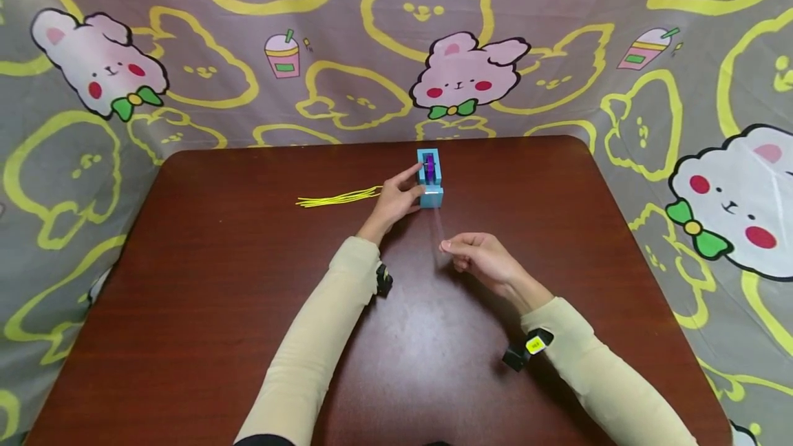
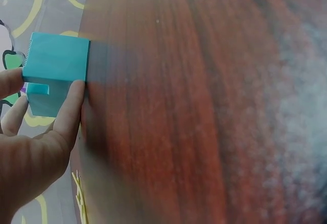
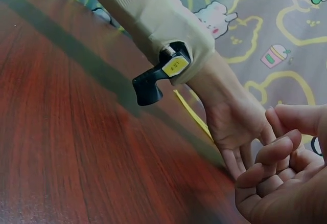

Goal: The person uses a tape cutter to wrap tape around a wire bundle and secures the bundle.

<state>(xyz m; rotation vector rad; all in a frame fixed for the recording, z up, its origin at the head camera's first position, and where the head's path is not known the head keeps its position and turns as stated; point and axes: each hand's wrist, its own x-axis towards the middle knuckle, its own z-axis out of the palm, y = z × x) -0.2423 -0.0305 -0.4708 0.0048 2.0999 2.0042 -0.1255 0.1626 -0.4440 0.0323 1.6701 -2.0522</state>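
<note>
A light blue tape dispenser (image 1: pixel 431 199) with a purple roll (image 1: pixel 429 166) inside stands near the table's far edge. My left hand (image 1: pixel 394 199) grips it from the left side. In the left wrist view the thumb presses one side of the dispenser (image 2: pixel 57 55) while other fingers reach around its far part. A clear strip of tape (image 1: pixel 439 224) runs from the dispenser's front toward me. Its end is pinched between thumb and forefinger of my right hand (image 1: pixel 486 258). The right wrist view shows that hand (image 3: pixel 286 178) with its other fingers curled in.
Thin yellow strands (image 1: pixel 334 199) lie in a loose bundle on the brown table (image 1: pixel 248 260), left of the dispenser. A patterned cloth (image 1: pixel 359 40) hangs behind the table and along its sides. Each wrist carries a small black camera mount (image 1: pixel 523 352).
</note>
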